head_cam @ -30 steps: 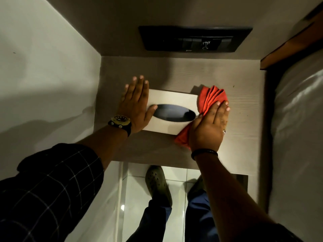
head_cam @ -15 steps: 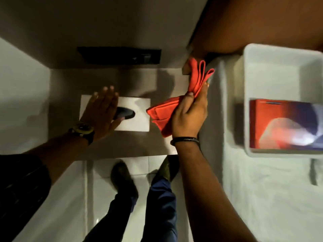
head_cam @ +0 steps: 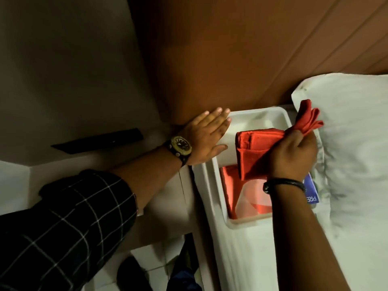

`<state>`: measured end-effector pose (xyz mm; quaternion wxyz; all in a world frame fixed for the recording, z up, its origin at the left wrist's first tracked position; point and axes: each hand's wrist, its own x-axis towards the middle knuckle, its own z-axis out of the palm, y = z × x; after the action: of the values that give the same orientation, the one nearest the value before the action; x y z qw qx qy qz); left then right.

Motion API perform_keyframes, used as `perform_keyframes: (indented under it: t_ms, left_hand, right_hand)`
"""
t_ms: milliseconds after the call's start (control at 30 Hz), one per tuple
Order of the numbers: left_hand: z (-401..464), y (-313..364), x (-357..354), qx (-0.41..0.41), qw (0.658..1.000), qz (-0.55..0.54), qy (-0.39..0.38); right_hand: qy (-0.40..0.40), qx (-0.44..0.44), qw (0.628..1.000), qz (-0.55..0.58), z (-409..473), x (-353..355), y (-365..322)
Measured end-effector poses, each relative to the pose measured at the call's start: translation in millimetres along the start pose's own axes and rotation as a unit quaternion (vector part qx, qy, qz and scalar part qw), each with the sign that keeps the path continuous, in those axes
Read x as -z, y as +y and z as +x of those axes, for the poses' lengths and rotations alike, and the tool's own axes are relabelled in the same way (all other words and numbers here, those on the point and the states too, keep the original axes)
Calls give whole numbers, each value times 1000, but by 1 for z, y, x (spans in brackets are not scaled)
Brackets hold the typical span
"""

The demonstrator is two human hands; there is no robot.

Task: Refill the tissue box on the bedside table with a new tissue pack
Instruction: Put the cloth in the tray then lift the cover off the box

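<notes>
My right hand [head_cam: 292, 153] grips a folded red cloth [head_cam: 255, 149] and holds it over a white tray [head_cam: 212, 185] that lies on the bed. In the tray lies the new tissue pack [head_cam: 241, 198], red with a blue end, partly hidden by the cloth and my right wrist. My left hand [head_cam: 204, 136] is open with straight fingers, hovering by the tray's left rim near the headboard. The tissue box is out of view.
The bedside table [head_cam: 165, 198] shows under my left forearm, with a black switch panel [head_cam: 98, 141] on the wall behind it. A brown padded headboard [head_cam: 241, 49] rises at the back. A white pillow [head_cam: 352, 133] lies right of the tray. My shoes stand on the tiled floor below.
My view has swung right from the bedside table to the bed. My right hand carried the red cloth over the tray, and my left hand left the tissue box and moved toward the tray.
</notes>
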<state>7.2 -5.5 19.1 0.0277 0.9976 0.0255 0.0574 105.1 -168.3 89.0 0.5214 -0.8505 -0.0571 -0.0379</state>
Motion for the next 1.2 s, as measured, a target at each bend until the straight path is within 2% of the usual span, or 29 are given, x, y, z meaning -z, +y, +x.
perform_keyframes:
  t_ms: [67,133,200,233,267,333,400,467,567,633,700,800,867,1033,1200]
  left_hand:
    - [6,0,-10,-18,1000,11,-21]
    - [7,-3,-19,-31,998,19,-44]
    - [4,-8,-24,-35,997,18,-72]
    - [4,-10,-25,-36,996,23,-83]
    - [4,-12,-26,-35,995,32,-92]
    - [4,-14,-30,-27,994,42,-93]
    - [3,-15,-33,-20,996,43,-80]
    - [2,-14,-36,-19,996,45,-76]
    - [2,-11,-38,-12,998,38,-56]
    - [3,-10,-41,-8,998,32,-46]
    - [2,-8,-43,0,999,18,-49]
    - [1,-9,-45,9,998,21,-60]
    - [1,-10,-48,5,998,24,-63]
    - [-1,-13,-51,8,999,2,-45]
    - [-1,-11,-42,8,997,6,-79]
  right_hand:
    - [-14,-4,1000,-26,16,-7,8]
    - [-37,-45,995,-85,29,-24,18]
    - [-107,-122,974,-156,30,-45,25]
    - [-152,-133,960,-192,27,-54,30]
    - [-192,-121,948,-225,24,-59,36]
    - [-246,-40,925,-287,23,-64,50]
    - [-296,60,886,-352,29,-63,60]
    - [-367,108,831,-404,40,-62,68]
    - [-473,63,750,-459,48,-66,77]
    - [-485,34,727,-486,50,-74,79]
    - [-460,12,739,-492,43,-87,78]
    - [-386,-58,799,-457,31,-108,70]
    - [-357,-94,815,-447,31,-117,69]
    - [-398,-57,803,-439,34,-112,81]
    - [-471,27,752,-459,53,-78,77]
